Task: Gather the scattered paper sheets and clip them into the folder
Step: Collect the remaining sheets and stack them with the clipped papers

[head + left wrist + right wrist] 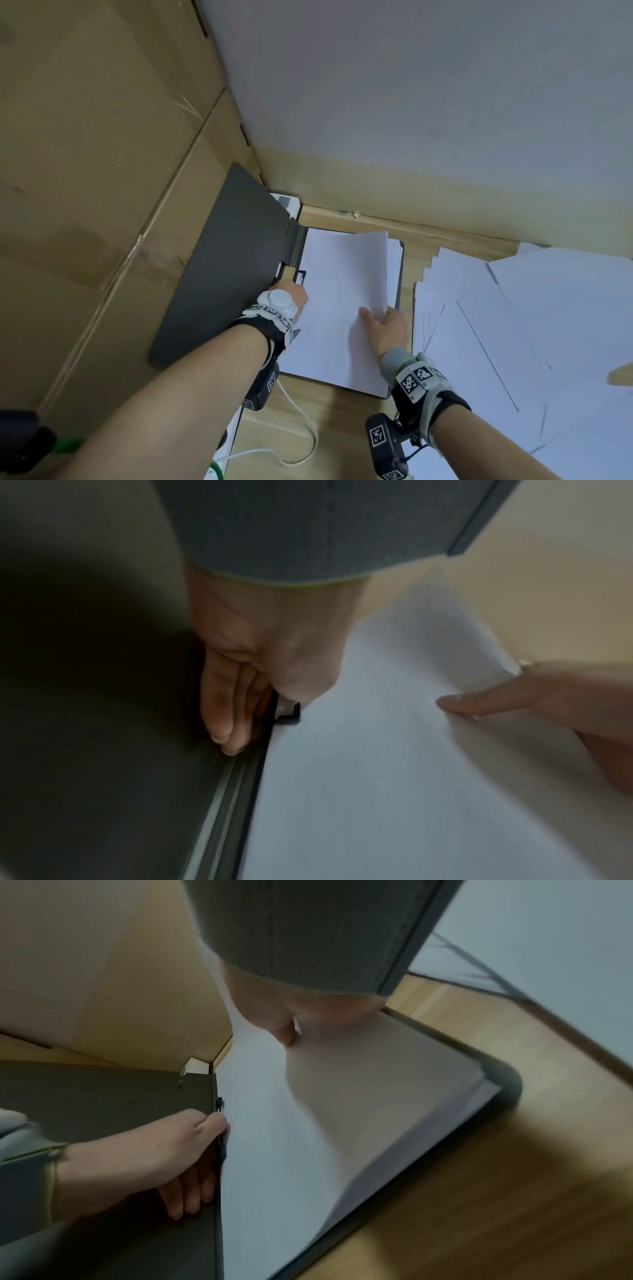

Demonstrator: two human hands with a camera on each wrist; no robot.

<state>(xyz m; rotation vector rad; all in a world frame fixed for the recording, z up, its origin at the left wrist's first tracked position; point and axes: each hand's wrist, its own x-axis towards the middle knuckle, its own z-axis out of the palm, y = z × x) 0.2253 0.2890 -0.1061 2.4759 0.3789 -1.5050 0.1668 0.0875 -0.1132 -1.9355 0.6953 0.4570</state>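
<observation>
A grey folder (233, 260) lies open on the wooden floor, its left cover leaning against cardboard. A stack of white paper sheets (342, 274) fills its right half. My left hand (291, 294) is at the spine, thumb against the black clip (299, 275), fingers (222, 723) lying along the cover on the clip's other side. My right hand (383, 325) pinches the right edge of the top sheets, thumb (479, 702) on top. Those sheets (377, 1096) are lifted and bowed above the rest of the stack. More loose sheets (513, 325) lie fanned out to the right.
Large cardboard boxes (102, 171) stand close on the left, behind the folder cover. A pale wall (411, 102) closes the back. A white cable (305, 428) loops on the floor near my left forearm. Bare wooden floor (514, 1177) shows beside the folder.
</observation>
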